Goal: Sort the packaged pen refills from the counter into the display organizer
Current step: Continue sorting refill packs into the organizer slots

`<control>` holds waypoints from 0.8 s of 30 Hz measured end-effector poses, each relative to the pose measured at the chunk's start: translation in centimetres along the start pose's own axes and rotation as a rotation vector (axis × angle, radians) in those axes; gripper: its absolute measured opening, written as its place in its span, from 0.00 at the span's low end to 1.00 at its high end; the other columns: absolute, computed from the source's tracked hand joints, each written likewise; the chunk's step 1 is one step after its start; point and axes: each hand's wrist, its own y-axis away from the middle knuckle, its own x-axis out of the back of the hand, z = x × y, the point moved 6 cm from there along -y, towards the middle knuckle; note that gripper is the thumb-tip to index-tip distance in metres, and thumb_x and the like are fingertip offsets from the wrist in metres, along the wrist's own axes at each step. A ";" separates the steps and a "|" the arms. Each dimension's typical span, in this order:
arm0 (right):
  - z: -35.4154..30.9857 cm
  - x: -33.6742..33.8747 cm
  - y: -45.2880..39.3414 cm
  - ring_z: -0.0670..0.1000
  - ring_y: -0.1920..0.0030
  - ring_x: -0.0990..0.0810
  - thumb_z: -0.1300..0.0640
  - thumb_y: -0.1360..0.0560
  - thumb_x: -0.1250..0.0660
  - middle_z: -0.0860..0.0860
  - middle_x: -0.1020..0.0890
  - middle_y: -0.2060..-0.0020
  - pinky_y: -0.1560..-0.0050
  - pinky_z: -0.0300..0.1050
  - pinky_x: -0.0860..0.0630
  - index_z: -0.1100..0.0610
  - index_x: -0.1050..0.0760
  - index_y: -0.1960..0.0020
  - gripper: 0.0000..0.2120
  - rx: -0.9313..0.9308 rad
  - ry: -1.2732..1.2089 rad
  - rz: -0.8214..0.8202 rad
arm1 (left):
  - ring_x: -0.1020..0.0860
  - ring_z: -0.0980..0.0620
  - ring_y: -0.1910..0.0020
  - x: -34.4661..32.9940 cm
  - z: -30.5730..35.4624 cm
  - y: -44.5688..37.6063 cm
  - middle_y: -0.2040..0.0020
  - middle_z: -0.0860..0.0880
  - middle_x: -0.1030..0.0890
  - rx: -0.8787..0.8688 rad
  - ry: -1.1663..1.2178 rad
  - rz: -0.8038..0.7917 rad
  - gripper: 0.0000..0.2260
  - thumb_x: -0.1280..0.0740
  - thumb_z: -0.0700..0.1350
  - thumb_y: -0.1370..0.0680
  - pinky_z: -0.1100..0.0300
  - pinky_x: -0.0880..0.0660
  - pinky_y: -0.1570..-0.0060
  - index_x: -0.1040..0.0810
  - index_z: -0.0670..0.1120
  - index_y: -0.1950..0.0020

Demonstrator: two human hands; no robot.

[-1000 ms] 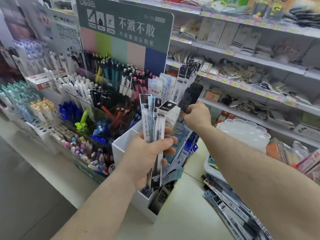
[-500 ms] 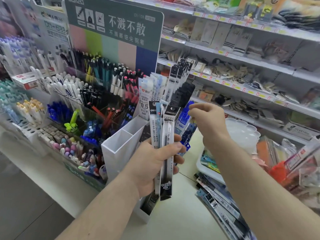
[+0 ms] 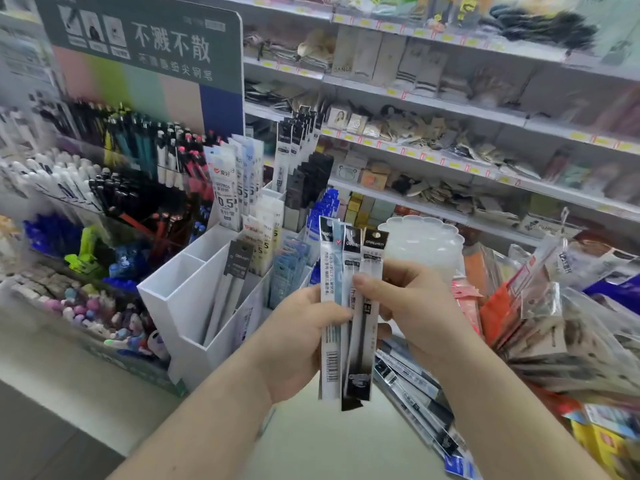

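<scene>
My left hand (image 3: 298,341) grips a small fan of long narrow refill packs (image 3: 330,306), held upright in the centre of the view. My right hand (image 3: 412,306) pinches the rightmost pack (image 3: 370,271) of the fan with thumb and fingers. The white display organizer (image 3: 187,306) stands just left of the hands. Its front compartment holds a dark-topped refill pack (image 3: 232,289), and its rear compartments are packed with refill packs (image 3: 225,188). More packaged refills (image 3: 415,393) lie in a pile on the counter under my right forearm.
Racks of pens (image 3: 138,157) and small erasers (image 3: 86,306) fill the left. A green sign board (image 3: 145,46) stands behind them. Store shelves (image 3: 450,109) run across the back. A white scalloped tray (image 3: 426,244) and hanging packaged goods (image 3: 540,306) crowd the right. The pale counter (image 3: 329,445) is below.
My right hand came back from the organizer's rear compartments and now pinches a pack in the fan that my left hand holds. The view shifted right and closer.
</scene>
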 end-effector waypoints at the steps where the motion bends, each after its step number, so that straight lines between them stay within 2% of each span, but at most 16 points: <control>1: 0.3 0.4 0.0 0.56 0.65 0.21 0.59 0.24 0.28 0.57 0.14 0.60 0.62 0.51 0.27 0.61 0.16 0.51 0.05 0.011 0.000 0.016 | 0.16 0.43 0.53 0.0 -0.1 0.0 0.50 0.39 0.15 -0.003 -0.012 0.030 0.14 0.43 0.31 0.19 0.48 0.18 0.51 0.22 0.40 0.40; 2: 0.4 0.6 0.2 0.60 0.61 0.23 0.56 0.26 0.26 0.60 0.14 0.57 0.57 0.56 0.30 0.58 0.15 0.52 0.07 0.017 -0.009 0.032 | 0.16 0.42 0.52 0.0 -0.2 0.1 0.48 0.39 0.15 -0.008 -0.022 0.055 0.14 0.43 0.32 0.19 0.48 0.18 0.51 0.22 0.40 0.40; 4: 0.6 1.1 0.5 0.62 0.60 0.24 0.54 0.29 0.24 0.61 0.15 0.58 0.58 0.60 0.28 0.58 0.15 0.55 0.08 0.013 -0.066 0.072 | 0.17 0.41 0.47 0.2 -0.5 0.3 0.46 0.40 0.15 -0.026 -0.063 0.095 0.13 0.41 0.33 0.19 0.46 0.19 0.47 0.22 0.41 0.38; 6: 1.0 1.8 0.6 0.61 0.63 0.17 0.56 0.31 0.28 0.60 0.15 0.61 0.63 0.56 0.18 0.60 0.17 0.56 0.08 -0.009 -0.203 0.067 | 0.17 0.42 0.46 0.6 -0.4 0.4 0.47 0.43 0.15 -0.049 -0.101 0.148 0.12 0.39 0.35 0.19 0.45 0.20 0.46 0.22 0.42 0.37; 8: 0.9 1.6 0.9 0.58 0.63 0.15 0.58 0.32 0.31 0.62 0.15 0.58 0.65 0.53 0.16 0.60 0.16 0.56 0.09 -0.016 -0.317 0.005 | 0.16 0.45 0.49 0.9 -0.4 0.6 0.48 0.44 0.14 -0.063 -0.091 0.185 0.11 0.38 0.35 0.19 0.48 0.19 0.48 0.22 0.42 0.38; 10: 1.1 1.0 0.9 0.59 0.59 0.15 0.60 0.33 0.28 0.65 0.15 0.54 0.60 0.52 0.17 0.61 0.16 0.52 0.10 0.014 -0.308 -0.024 | 0.15 0.48 0.49 1.2 -0.4 0.7 0.49 0.46 0.14 -0.092 -0.114 0.229 0.10 0.35 0.35 0.21 0.53 0.19 0.49 0.21 0.43 0.40; 12: 1.6 0.1 0.9 0.61 0.55 0.18 0.58 0.35 0.24 0.69 0.18 0.49 0.52 0.55 0.20 0.62 0.17 0.48 0.16 0.013 -0.210 -0.008 | 0.15 0.51 0.50 1.3 -0.5 0.8 0.51 0.47 0.14 -0.115 -0.127 0.243 0.09 0.33 0.36 0.22 0.58 0.19 0.51 0.20 0.44 0.43; 15: 2.1 -0.8 0.6 0.62 0.53 0.20 0.59 0.36 0.25 0.64 0.15 0.52 0.46 0.61 0.23 0.63 0.17 0.52 0.13 -0.018 -0.188 -0.001 | 0.16 0.52 0.48 1.5 -0.4 0.9 0.49 0.48 0.14 -0.129 -0.162 0.238 0.10 0.32 0.37 0.22 0.61 0.20 0.49 0.20 0.45 0.42; 16: 2.3 -0.9 0.4 0.62 0.54 0.21 0.59 0.36 0.25 0.62 0.14 0.54 0.47 0.61 0.24 0.62 0.16 0.55 0.11 -0.029 -0.196 0.013 | 0.16 0.54 0.50 1.6 -0.2 1.0 0.50 0.49 0.14 -0.136 -0.176 0.238 0.09 0.32 0.38 0.22 0.63 0.20 0.52 0.19 0.45 0.43; 18: 2.2 -1.0 0.3 0.59 0.61 0.25 0.58 0.37 0.25 0.58 0.15 0.61 0.58 0.51 0.25 0.59 0.15 0.61 0.06 -0.039 -0.205 0.029 | 0.16 0.57 0.52 2.1 0.2 1.3 0.52 0.51 0.13 -0.152 -0.203 0.250 0.08 0.32 0.38 0.23 0.66 0.21 0.55 0.19 0.48 0.46; 20: 2.0 -1.3 0.1 0.55 0.67 0.32 0.57 0.37 0.26 0.56 0.17 0.65 0.66 0.42 0.34 0.56 0.15 0.63 0.04 -0.040 -0.189 0.035 | 0.16 0.56 0.51 2.8 0.7 1.6 0.52 0.52 0.13 -0.159 -0.230 0.273 0.09 0.32 0.39 0.23 0.64 0.21 0.53 0.19 0.49 0.45; 22: 1.6 -1.3 -0.2 0.51 0.72 0.35 0.56 0.37 0.26 0.58 0.22 0.66 0.72 0.40 0.39 0.58 0.17 0.63 0.06 -0.038 -0.207 0.050 | 0.16 0.52 0.50 3.5 1.4 2.0 0.51 0.50 0.13 -0.163 -0.223 0.295 0.09 0.33 0.39 0.22 0.59 0.20 0.54 0.20 0.47 0.42; 24: 0.7 -0.6 -0.8 0.47 0.76 0.34 0.55 0.38 0.26 0.56 0.28 0.68 0.73 0.38 0.37 0.60 0.24 0.59 0.12 -0.035 -0.236 0.110 | 0.15 0.49 0.54 4.5 2.7 2.4 0.52 0.47 0.13 -0.194 -0.132 0.325 0.10 0.35 0.37 0.21 0.56 0.17 0.58 0.21 0.44 0.41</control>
